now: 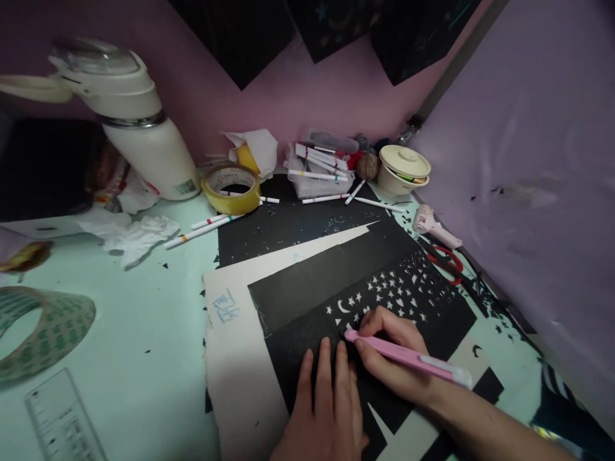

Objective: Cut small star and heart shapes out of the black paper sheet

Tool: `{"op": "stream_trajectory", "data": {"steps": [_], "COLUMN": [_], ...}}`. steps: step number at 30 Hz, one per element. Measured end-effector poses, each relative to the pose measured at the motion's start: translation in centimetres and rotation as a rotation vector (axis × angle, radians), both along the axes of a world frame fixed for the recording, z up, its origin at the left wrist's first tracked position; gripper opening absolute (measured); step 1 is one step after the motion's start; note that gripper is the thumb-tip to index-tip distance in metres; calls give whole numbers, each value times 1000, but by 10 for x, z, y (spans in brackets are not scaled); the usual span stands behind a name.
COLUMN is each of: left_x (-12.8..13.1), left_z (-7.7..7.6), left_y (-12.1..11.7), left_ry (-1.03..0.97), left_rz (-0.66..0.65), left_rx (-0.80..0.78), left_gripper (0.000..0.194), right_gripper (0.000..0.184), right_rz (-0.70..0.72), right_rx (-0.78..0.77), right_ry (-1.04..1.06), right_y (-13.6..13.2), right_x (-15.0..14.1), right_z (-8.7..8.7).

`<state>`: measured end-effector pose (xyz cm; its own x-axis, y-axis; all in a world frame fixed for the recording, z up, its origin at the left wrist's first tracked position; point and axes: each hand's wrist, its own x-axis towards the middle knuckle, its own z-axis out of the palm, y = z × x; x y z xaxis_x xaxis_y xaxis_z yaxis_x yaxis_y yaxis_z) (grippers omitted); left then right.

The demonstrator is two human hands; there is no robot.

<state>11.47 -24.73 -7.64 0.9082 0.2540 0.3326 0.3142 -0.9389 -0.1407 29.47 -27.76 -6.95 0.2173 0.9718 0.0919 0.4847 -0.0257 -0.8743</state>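
Note:
In my right hand is a slim pink craft knife with a white end, held like a pen. Its tip meets the black paper beside a group of small cut-out stars, moons and hearts. My left hand lies flat on that paper, fingers stretched out just left of the knife tip. Under the black paper is a white sheet with blue handwriting and a torn left edge.
Red-handled scissors and a pale pink tool lie at the right. Behind are a marker box, a lidded tub, yellow tape and a white bottle. Green-patterned tape and a clear ruler are left.

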Motion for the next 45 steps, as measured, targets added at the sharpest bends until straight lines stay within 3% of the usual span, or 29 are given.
{"op": "stream_trajectory", "data": {"steps": [28, 45], "left_x": [0, -1], "left_z": [-3, -2], "left_y": [-1, -3], "left_ry": [-5, 14], "left_rz": [4, 18], "left_rx": [24, 15], "left_gripper": [54, 56], "right_gripper": [18, 20], "right_rz": [-32, -61], "right_rx": [-136, -116], "right_ry": [54, 17], "right_y": [5, 10], "right_x": [3, 2], "right_z": [2, 8]}}
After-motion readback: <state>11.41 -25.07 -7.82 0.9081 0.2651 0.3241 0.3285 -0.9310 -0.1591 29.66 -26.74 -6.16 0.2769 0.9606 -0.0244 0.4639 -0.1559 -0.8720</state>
